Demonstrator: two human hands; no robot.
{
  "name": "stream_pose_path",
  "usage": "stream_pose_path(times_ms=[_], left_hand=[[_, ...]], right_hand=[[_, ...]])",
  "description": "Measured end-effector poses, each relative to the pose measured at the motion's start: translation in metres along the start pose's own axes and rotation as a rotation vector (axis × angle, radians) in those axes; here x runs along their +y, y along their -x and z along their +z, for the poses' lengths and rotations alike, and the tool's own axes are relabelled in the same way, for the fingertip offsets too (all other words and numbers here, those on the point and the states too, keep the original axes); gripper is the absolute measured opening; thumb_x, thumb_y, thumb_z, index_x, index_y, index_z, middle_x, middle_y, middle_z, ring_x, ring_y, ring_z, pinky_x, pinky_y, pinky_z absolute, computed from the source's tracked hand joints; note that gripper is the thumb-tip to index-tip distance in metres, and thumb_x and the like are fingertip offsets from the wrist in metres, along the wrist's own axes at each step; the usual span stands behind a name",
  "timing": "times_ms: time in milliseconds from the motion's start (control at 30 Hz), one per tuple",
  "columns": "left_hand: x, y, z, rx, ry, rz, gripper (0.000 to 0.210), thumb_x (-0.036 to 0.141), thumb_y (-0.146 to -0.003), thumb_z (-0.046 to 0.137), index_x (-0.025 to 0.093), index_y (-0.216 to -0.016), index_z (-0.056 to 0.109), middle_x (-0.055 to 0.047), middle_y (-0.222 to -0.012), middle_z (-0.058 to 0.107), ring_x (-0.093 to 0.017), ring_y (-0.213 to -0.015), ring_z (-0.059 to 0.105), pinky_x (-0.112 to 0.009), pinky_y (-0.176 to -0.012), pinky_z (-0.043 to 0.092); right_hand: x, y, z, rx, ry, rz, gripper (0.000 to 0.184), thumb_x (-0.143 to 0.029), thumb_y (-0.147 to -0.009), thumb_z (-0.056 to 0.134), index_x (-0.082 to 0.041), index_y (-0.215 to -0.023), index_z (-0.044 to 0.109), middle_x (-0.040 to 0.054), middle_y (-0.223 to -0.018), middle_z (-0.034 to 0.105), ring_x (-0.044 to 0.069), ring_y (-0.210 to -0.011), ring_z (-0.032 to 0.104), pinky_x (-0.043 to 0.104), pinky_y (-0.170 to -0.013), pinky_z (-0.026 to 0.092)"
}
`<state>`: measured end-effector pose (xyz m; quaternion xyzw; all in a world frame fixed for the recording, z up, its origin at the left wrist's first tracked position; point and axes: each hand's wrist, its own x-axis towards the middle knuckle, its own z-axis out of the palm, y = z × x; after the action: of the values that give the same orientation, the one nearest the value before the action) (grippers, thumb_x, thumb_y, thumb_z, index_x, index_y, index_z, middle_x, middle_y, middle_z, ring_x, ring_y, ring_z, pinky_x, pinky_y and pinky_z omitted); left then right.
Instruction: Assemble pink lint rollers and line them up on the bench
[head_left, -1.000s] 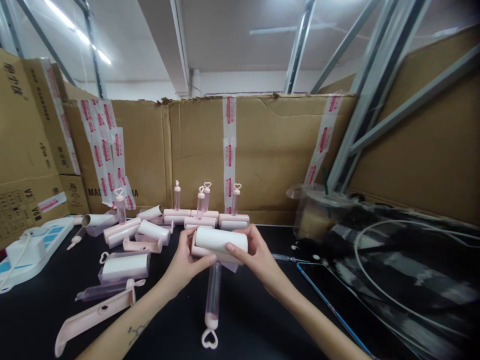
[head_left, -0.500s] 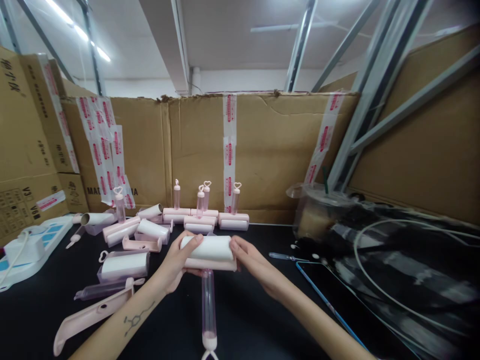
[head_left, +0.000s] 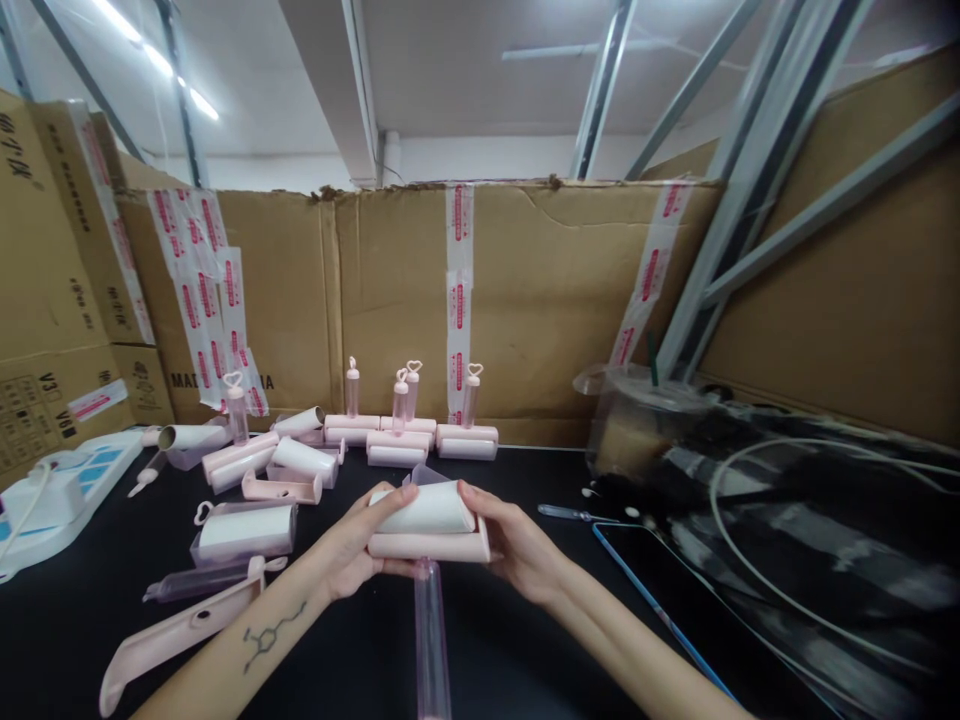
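Note:
Over the black tabletop I hold a lint roller point(head_left: 429, 547) with both hands. Its white roll point(head_left: 426, 508) lies along the pink frame, and a see-through purple handle point(head_left: 433, 640) points down toward me. My left hand point(head_left: 364, 548) is closed on the roller's left end, thumb on top of the roll and fingers underneath. At the other end my right hand point(head_left: 517, 540) grips with the thumb near the roll's edge; its other fingers are partly hidden behind the frame. A bit of clear purple plastic point(head_left: 424, 474) shows behind the roll.
Assembled lint rollers point(head_left: 467, 441) stand at the back with handles up. Loose rolls point(head_left: 251, 530), pink frames point(head_left: 184, 625) and a clear handle point(head_left: 199, 582) lie to the left, near a power strip point(head_left: 105, 470). Rightward are a phone point(head_left: 675, 590), a drink cup point(head_left: 637, 430) and a cable point(head_left: 720, 510).
The lint roller has come slightly nearer and to the right. Its right end now tilts a little, the roll sits askew, and the handle's bottom end has left the view.

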<state>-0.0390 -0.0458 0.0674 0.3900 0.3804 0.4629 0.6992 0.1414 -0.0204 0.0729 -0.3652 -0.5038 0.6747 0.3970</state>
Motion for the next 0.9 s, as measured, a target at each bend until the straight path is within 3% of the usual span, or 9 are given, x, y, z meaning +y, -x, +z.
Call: stream_pose_path(times_ms=[133, 233, 333, 400, 533, 600, 667, 767, 900], left_hand=[[0.001, 0.001, 0.000, -0.013, 0.005, -0.024, 0.036, 0.046, -0.066, 0.069, 0.021, -0.079, 0.046, 0.000, -0.074, 0.059, -0.016, -0.065, 0.062, -0.033, -0.058, 0.056], [0.000, 0.000, -0.002, -0.005, -0.013, -0.016, 0.037, 0.045, -0.066, 0.068, 0.021, -0.076, 0.042, 0.002, -0.070, 0.057, -0.015, -0.062, 0.061, -0.031, -0.054, 0.055], [-0.001, 0.000, -0.002, -0.013, -0.082, 0.061, 0.037, 0.044, -0.067, 0.068, 0.020, -0.077, 0.041, 0.001, -0.070, 0.057, -0.015, -0.061, 0.061, -0.031, -0.052, 0.055], [-0.001, 0.000, -0.002, -0.024, -0.110, 0.111, 0.036, 0.042, -0.067, 0.069, 0.020, -0.078, 0.042, 0.000, -0.071, 0.058, -0.016, -0.062, 0.061, -0.031, -0.053, 0.055], [0.002, -0.001, -0.004, 0.001, -0.054, 0.158, 0.032, 0.042, -0.071, 0.066, 0.018, -0.084, 0.048, -0.001, -0.075, 0.059, -0.017, -0.069, 0.062, -0.032, -0.058, 0.056], [0.006, -0.001, -0.007, 0.017, -0.012, 0.185, 0.031, 0.040, -0.073, 0.064, 0.018, -0.091, 0.052, -0.003, -0.081, 0.061, -0.018, -0.075, 0.063, -0.034, -0.063, 0.057], [0.010, -0.002, -0.010, 0.018, 0.015, 0.215, 0.031, 0.035, -0.074, 0.065, 0.018, -0.098, 0.054, -0.004, -0.088, 0.063, -0.019, -0.081, 0.063, -0.036, -0.069, 0.056], [0.010, -0.004, -0.013, 0.026, 0.050, 0.207, 0.032, 0.031, -0.073, 0.065, 0.018, -0.101, 0.056, -0.005, -0.093, 0.064, -0.020, -0.084, 0.063, -0.038, -0.072, 0.056], [0.007, -0.007, -0.011, -0.026, 0.162, 0.104, 0.028, 0.029, -0.077, 0.061, 0.017, -0.103, 0.058, -0.006, -0.098, 0.065, -0.019, -0.083, 0.063, -0.036, -0.076, 0.053]], right_hand=[[0.000, 0.000, 0.001, -0.018, 0.026, -0.021, 0.036, -0.052, -0.065, 0.066, -0.018, -0.074, 0.057, -0.0010, -0.058, 0.057, 0.012, -0.048, 0.048, 0.022, -0.042, 0.030], [0.000, -0.001, 0.000, -0.005, 0.140, -0.061, 0.038, -0.056, -0.068, 0.061, -0.019, -0.067, 0.054, -0.0037, -0.051, 0.048, 0.009, -0.042, 0.038, 0.022, -0.040, 0.024], [-0.003, 0.000, -0.004, 0.121, 0.481, -0.315, 0.045, -0.057, -0.071, 0.057, -0.019, -0.050, 0.043, -0.0054, -0.045, 0.034, 0.008, -0.042, 0.029, 0.023, -0.042, 0.022], [-0.007, 0.003, -0.008, 0.213, 0.723, -0.546, 0.044, -0.052, -0.076, 0.055, -0.019, -0.050, 0.044, -0.0032, -0.050, 0.039, 0.009, -0.046, 0.034, 0.023, -0.045, 0.027], [-0.013, 0.002, -0.020, 0.258, 0.851, -0.744, 0.030, -0.035, -0.091, 0.032, -0.020, -0.092, 0.058, 0.0035, -0.079, 0.058, 0.014, -0.062, 0.053, 0.028, -0.061, 0.044], [-0.012, -0.004, -0.027, 0.280, 0.979, -0.808, 0.026, -0.032, -0.088, 0.041, -0.020, -0.106, 0.054, 0.0071, -0.096, 0.059, 0.019, -0.081, 0.058, 0.036, -0.076, 0.047], [-0.009, -0.011, -0.033, 0.257, 1.132, -0.837, 0.033, -0.031, -0.081, 0.052, -0.020, -0.112, 0.052, 0.0094, -0.110, 0.056, 0.024, -0.099, 0.055, 0.042, -0.088, 0.044], [-0.003, -0.014, -0.033, 0.163, 1.167, -0.897, 0.046, -0.023, -0.083, 0.047, -0.019, -0.128, 0.039, 0.0118, -0.125, 0.049, 0.024, -0.114, 0.048, 0.042, -0.094, 0.042], [-0.003, -0.003, -0.022, -0.044, 1.502, -1.217, 0.057, -0.011, -0.082, 0.045, -0.026, -0.136, 0.032, 0.0075, -0.140, 0.037, 0.022, -0.128, 0.035, 0.044, -0.105, 0.030]])
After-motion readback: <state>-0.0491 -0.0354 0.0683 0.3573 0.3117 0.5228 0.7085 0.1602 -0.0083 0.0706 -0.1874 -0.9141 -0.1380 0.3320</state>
